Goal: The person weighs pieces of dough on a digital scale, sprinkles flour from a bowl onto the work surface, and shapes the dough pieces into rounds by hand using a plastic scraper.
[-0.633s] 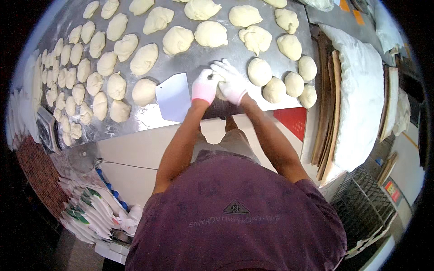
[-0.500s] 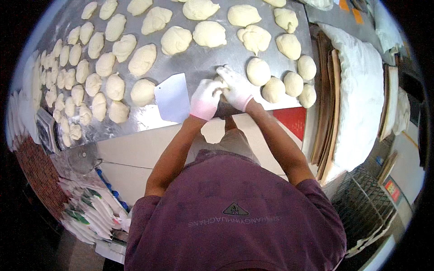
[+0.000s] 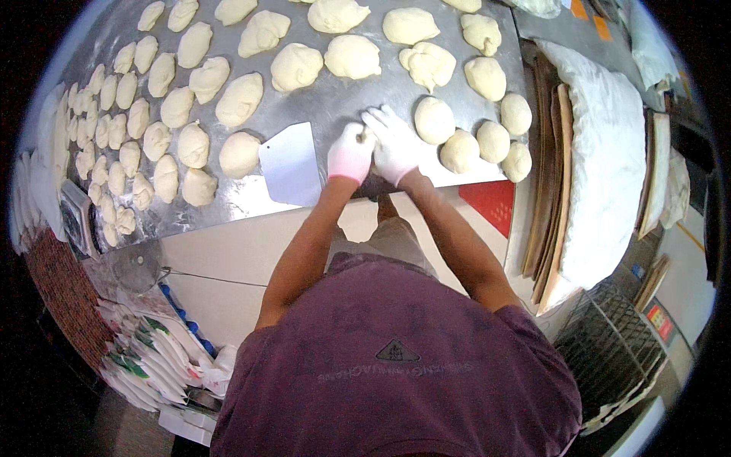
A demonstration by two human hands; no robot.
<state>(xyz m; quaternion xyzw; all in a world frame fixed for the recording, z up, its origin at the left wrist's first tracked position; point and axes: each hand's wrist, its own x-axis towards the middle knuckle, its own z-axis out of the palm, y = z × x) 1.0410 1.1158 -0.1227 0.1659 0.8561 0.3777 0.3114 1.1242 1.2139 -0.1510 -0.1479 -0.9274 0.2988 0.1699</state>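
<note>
Near the front edge of the table point(image 3: 304, 107), right of its middle, my two white-gloved hands press close together over a lump of dough point(image 3: 372, 161). Almost all of it is hidden beneath them; only a sliver shows in the narrow gap between my palms, so I cannot make out its shape. My left hand point(image 3: 351, 154) is curled, its finger ends tucked out of sight against the dough. My right hand point(image 3: 393, 146) lies flatter, fingers stretched forward toward the far edge and leaning left; its underside is hidden, so I cannot tell how firmly it grips.

Just left of my left hand lies a flat white scraper point(image 3: 292, 164), reaching the front edge. Five smooth dough balls point(image 3: 460, 151) cluster by the front right corner. Rougher dough lumps point(image 3: 352, 56) spread behind and along the left; the farthest are cut off by the top of the view, while the small ones at the left end crowd together, hard to count.

Compared with half a second ago, my left hand sits farther from the front edge and my wrists have drawn closer together. The scraper and the five balls stay where they were.
</note>
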